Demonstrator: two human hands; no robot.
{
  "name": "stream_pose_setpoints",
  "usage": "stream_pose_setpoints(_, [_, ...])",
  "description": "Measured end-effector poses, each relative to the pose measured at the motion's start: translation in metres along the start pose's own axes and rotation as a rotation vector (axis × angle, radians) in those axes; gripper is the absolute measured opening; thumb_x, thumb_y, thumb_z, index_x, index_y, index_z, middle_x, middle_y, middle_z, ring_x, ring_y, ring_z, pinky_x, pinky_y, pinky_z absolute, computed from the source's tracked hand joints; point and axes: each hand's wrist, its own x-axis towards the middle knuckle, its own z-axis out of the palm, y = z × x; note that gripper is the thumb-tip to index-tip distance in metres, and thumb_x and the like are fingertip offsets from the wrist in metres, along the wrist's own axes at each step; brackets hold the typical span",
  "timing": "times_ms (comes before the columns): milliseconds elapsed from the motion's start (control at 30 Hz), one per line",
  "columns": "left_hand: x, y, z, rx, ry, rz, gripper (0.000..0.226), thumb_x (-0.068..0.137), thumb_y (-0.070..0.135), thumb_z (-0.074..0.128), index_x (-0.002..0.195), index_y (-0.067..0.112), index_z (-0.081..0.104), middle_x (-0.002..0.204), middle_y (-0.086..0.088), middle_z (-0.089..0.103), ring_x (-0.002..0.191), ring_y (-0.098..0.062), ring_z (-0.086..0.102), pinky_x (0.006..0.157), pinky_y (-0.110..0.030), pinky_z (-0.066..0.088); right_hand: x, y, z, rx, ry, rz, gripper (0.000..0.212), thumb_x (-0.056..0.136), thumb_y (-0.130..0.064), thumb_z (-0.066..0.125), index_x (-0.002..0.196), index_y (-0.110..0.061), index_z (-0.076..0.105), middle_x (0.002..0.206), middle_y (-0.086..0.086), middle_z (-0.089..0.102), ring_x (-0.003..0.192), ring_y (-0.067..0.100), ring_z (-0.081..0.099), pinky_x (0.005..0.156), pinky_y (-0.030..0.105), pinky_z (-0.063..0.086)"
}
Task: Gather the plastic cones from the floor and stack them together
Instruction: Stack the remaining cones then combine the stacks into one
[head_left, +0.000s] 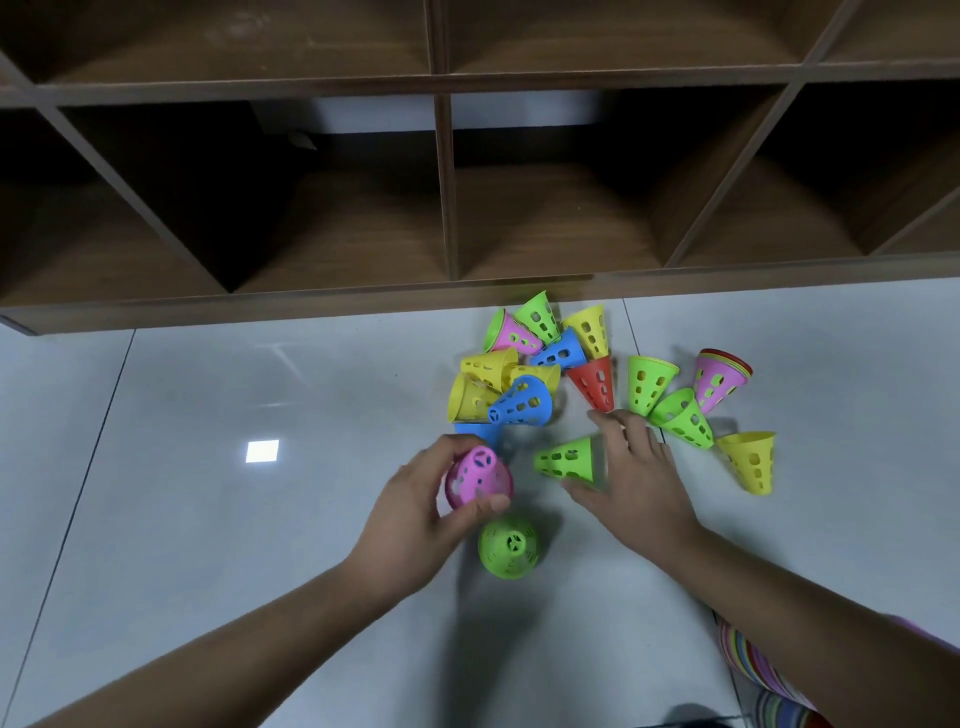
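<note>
Left hand (410, 501) grips pink cone (478, 475); right hand (641, 480) fingers spread, reaching forward.

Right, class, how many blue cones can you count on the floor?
3. One blue cone lies beside the red cone, a second rests on the yellow cones, a third is partly hidden behind the left hand. Others may be buried.

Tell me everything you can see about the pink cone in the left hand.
The pink cone looks like glossy moulded plastic: a stubby tapered shell with rounded slots through its wall and a spoked opening in its narrow end, which faces up toward the camera. The left hand grips it, fingers curled over the far side, thumb across the near edge. It sits just beyond a green cone standing on the floor; whether they touch is unclear.
</note>
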Motion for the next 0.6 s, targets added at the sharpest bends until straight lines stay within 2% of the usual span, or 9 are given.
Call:
stream_pose_setpoints(100, [-0.011,0.000,0.014,0.043,-0.086,0.031,0.045,0.091,0.058,0.077,0.128,0.043,0.055,0.118,0.021,0.068,0.107,-0.006,0.065,0.092,-0.028,0.052,0.004,-0.001,0.002,-0.092,-0.070,-0.121,0.072,0.080,-0.060,0.070,0.141,-0.026,0.054,0.143,-0.001,0.053,0.122,0.025,0.054,0.096,0.044,0.049])
stream_pose_setpoints(167, [-0.016,-0.004,0.021,0.113,-0.147,0.078,0.048,0.094,0.061,0.071,0.134,0.044,0.052,0.124,0.024,0.065,0.110,-0.001,0.062,0.095,-0.024,0.051,0.005,0.000,0.006,-0.142,-0.114,-0.192,0.056,0.082,-0.054,0.066,0.129,-0.025,0.059,0.124,-0.003,0.062,0.112,0.026,0.061,0.091,0.041,0.048])
stream_pose_setpoints(233, [-0.020,-0.010,0.025,0.179,-0.215,0.138,0.048,0.097,0.063,0.067,0.138,0.043,0.052,0.130,0.023,0.064,0.113,0.001,0.060,0.099,-0.018,0.047,0.005,-0.001,0.007,-0.130,-0.152,-0.184,0.046,0.082,-0.046,0.070,0.120,-0.023,0.059,0.110,-0.001,0.062,0.102,0.028,0.062,0.086,0.040,0.049])
stream_pose_setpoints(267, [-0.021,-0.013,0.027,0.199,-0.248,0.147,0.049,0.097,0.063,0.067,0.139,0.041,0.052,0.132,0.022,0.064,0.113,0.001,0.060,0.099,-0.016,0.046,0.004,-0.003,0.008,-0.103,-0.182,-0.155,0.046,0.082,-0.042,0.073,0.121,-0.021,0.058,0.110,0.000,0.061,0.102,0.029,0.061,0.087,0.040,0.050])
stream_pose_setpoints(333, [-0.022,-0.021,0.031,0.231,-0.301,0.111,0.053,0.096,0.066,0.066,0.140,0.041,0.052,0.132,0.021,0.064,0.111,-0.002,0.061,0.095,-0.015,0.047,0.004,-0.006,0.007,-0.040,-0.252,-0.084,0.060,0.084,-0.038,0.077,0.136,-0.021,0.053,0.123,0.003,0.058,0.110,0.029,0.059,0.092,0.040,0.051])
stream_pose_setpoints(400, [-0.022,-0.032,0.036,0.278,-0.340,0.100,0.054,0.095,0.066,0.065,0.141,0.042,0.051,0.130,0.021,0.064,0.108,-0.008,0.063,0.092,-0.020,0.050,0.003,-0.008,0.006,-0.002,-0.318,-0.021,0.074,0.084,-0.039,0.077,0.148,-0.022,0.044,0.133,0.004,0.050,0.117,0.028,0.057,0.092,0.039,0.053])
stream_pose_setpoints(433, [-0.022,-0.038,0.038,0.298,-0.360,0.114,0.053,0.095,0.064,0.065,0.141,0.040,0.051,0.130,0.020,0.064,0.108,-0.011,0.064,0.092,-0.023,0.051,0.003,-0.008,0.006,0.001,-0.355,-0.005,0.075,0.084,-0.040,0.077,0.148,-0.022,0.044,0.133,0.004,0.047,0.116,0.028,0.058,0.090,0.039,0.054])
stream_pose_setpoints(500, [-0.021,-0.047,0.040,0.328,-0.374,0.144,0.052,0.096,0.063,0.064,0.140,0.038,0.053,0.131,0.020,0.064,0.109,-0.012,0.064,0.093,-0.027,0.052,0.000,-0.013,0.002,0.051,-0.383,0.028,0.062,0.083,-0.044,0.075,0.136,-0.020,0.054,0.122,0.000,0.045,0.104,0.028,0.062,0.083,0.039,0.054])
stream_pose_setpoints(600, [-0.018,-0.050,0.042,0.340,-0.345,0.164,0.050,0.095,0.063,0.066,0.137,0.037,0.056,0.128,0.019,0.065,0.108,-0.009,0.063,0.093,-0.027,0.052,-0.004,-0.028,-0.012,0.307,-0.255,0.086,0.038,0.081,-0.040,0.078,0.107,-0.021,0.060,0.103,-0.006,0.047,0.086,0.018,0.058,0.077,0.037,0.051])
